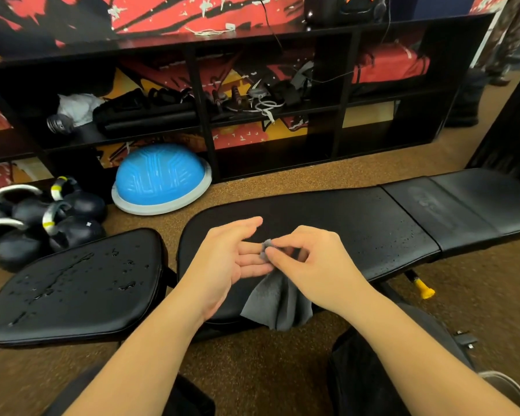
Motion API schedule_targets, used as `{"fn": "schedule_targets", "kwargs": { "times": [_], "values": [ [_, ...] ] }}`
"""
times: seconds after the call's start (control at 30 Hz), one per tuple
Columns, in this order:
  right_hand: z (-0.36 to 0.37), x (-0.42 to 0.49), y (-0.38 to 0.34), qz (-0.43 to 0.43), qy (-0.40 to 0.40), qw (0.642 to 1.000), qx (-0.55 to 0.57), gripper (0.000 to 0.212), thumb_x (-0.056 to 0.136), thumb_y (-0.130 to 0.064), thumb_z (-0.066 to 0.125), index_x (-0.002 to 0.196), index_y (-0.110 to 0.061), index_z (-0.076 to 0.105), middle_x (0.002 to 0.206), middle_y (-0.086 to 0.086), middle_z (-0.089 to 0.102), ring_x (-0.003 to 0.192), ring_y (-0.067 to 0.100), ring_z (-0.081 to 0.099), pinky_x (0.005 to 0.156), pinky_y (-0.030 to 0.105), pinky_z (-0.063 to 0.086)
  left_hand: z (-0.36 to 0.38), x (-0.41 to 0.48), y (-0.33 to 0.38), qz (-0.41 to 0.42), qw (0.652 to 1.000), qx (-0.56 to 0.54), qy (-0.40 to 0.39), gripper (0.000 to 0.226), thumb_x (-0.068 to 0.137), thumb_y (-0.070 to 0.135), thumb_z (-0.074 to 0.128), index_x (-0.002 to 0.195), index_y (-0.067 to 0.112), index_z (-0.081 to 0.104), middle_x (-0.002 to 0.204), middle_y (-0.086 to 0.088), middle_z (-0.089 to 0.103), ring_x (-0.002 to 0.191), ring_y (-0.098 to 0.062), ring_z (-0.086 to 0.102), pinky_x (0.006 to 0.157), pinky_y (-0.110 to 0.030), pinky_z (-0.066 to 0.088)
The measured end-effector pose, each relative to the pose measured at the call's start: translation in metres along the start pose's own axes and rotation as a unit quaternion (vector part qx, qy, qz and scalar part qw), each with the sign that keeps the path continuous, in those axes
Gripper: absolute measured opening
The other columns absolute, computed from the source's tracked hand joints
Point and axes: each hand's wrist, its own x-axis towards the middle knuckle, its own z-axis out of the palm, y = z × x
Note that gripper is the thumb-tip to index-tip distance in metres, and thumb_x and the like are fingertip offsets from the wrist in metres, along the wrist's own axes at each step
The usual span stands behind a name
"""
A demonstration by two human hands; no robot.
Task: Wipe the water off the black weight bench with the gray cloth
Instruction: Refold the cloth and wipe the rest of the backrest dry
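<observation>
Since the gray cloth (278, 304) is only pinched by one corner in the right hand (309, 259) and hangs bunched over the near edge of the weight bench (342, 223) mid-frame, it could slip off, or just smear water if it goes down scrunched like that. Left hand (231, 253) is spread, straight fingers touching that same corner. Biggest puddles (57, 280) sit on the seat pad (102, 310) at lower left, easy to miss imo.

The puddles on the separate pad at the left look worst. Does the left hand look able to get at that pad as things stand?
Probably yes: the left hand hovers open just right of the wet pad, with nothing between them. But the right hand pinches the gray cloth.
</observation>
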Motion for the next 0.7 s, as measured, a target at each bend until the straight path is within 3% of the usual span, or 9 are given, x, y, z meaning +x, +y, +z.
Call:
{"fn": "schedule_targets", "kwargs": {
  "times": [0.13, 0.27, 0.37, 0.47, 0.57, 0.63, 0.7],
  "values": [
    [-0.001, -0.001, 0.000, 0.000, -0.060, 0.997, -0.040, 0.033, 0.086, -0.042, 0.075, 0.118, -0.036, 0.073, 0.087, -0.011, 0.060, 0.073, -0.002, 0.055, 0.067, 0.016, 0.039, 0.003, -0.001, 0.002, -0.014, 1.000, -0.001, 0.008, 0.043, 0.104, 0.031, 0.049, 0.146, 0.022, 0.049, 0.106, -0.035, 0.070, 0.096, -0.043, 0.074, 0.087, -0.049, 0.060],
    [-0.003, 0.001, 0.001, -0.018, -0.081, 0.994, -0.076, 0.031, 0.090, -0.029, 0.073, 0.121, -0.030, 0.072, 0.086, -0.012, 0.062, 0.075, 0.004, 0.059, 0.071, 0.023, 0.050, -0.001, 0.001, 0.003, -0.044, 0.999, -0.006, -0.006, 0.061, 0.095, 0.044, 0.053, 0.152, 0.024, 0.043, 0.116, -0.034, 0.067, 0.101, -0.045, 0.072, 0.093, -0.051, 0.057],
    [0.000, 0.002, 0.004, -0.045, -0.063, 0.990, -0.118, 0.026, 0.092, -0.026, 0.070, 0.117, -0.026, 0.074, 0.084, -0.011, 0.064, 0.077, 0.006, 0.061, 0.074, 0.033, 0.054, -0.007, 0.003, 0.000, -0.049, 0.998, 0.005, -0.032, 0.054, 0.102, 0.047, 0.040, 0.152, 0.026, 0.041, 0.115, -0.025, 0.072, 0.107, -0.041, 0.071, 0.105, -0.054, 0.048],
    [0.001, 0.002, 0.007, -0.074, -0.026, 0.990, -0.114, 0.022, 0.091, -0.024, 0.068, 0.112, -0.024, 0.076, 0.079, -0.010, 0.065, 0.073, 0.008, 0.061, 0.068, 0.031, 0.054, -0.012, 0.007, 0.001, -0.015, 0.998, 0.046, -0.034, 0.044, 0.106, 0.041, 0.034, 0.146, 0.028, 0.046, 0.113, -0.020, 0.075, 0.107, -0.034, 0.072, 0.109, -0.054, 0.043],
    [0.002, 0.001, 0.004, -0.033, 0.013, 0.999, 0.002, 0.024, 0.089, -0.015, 0.071, 0.109, -0.025, 0.079, 0.080, -0.011, 0.069, 0.075, 0.008, 0.066, 0.067, 0.018, 0.051, -0.014, 0.008, 0.003, 0.038, 0.990, 0.134, -0.002, 0.043, 0.093, 0.025, 0.052, 0.136, 0.026, 0.059, 0.108, -0.012, 0.077, 0.102, -0.028, 0.074, 0.101, -0.048, 0.052],
    [0.000, 0.002, -0.001, 0.025, 0.017, 0.991, 0.133, 0.023, 0.090, -0.008, 0.070, 0.102, -0.025, 0.079, 0.083, -0.010, 0.074, 0.080, 0.005, 0.069, 0.070, 0.019, 0.053, -0.019, 0.011, 0.001, 0.073, 0.973, 0.220, -0.005, 0.058, 0.071, 0.021, 0.055, 0.127, 0.033, 0.065, 0.112, 0.000, 0.076, 0.104, -0.020, 0.070, 0.094, -0.039, 0.054],
    [-0.003, 0.003, -0.006, 0.048, 0.013, 0.970, 0.237, 0.028, 0.091, 0.001, 0.066, 0.093, -0.024, 0.079, 0.085, -0.007, 0.076, 0.081, 0.004, 0.070, 0.072, 0.020, 0.053, -0.024, 0.014, -0.003, 0.090, 0.955, 0.280, -0.039, 0.065, 0.065, 0.019, 0.056, 0.126, 0.040, 0.064, 0.123, 0.007, 0.067, 0.113, -0.013, 0.062, 0.095, -0.035, 0.051]
  ]
}}
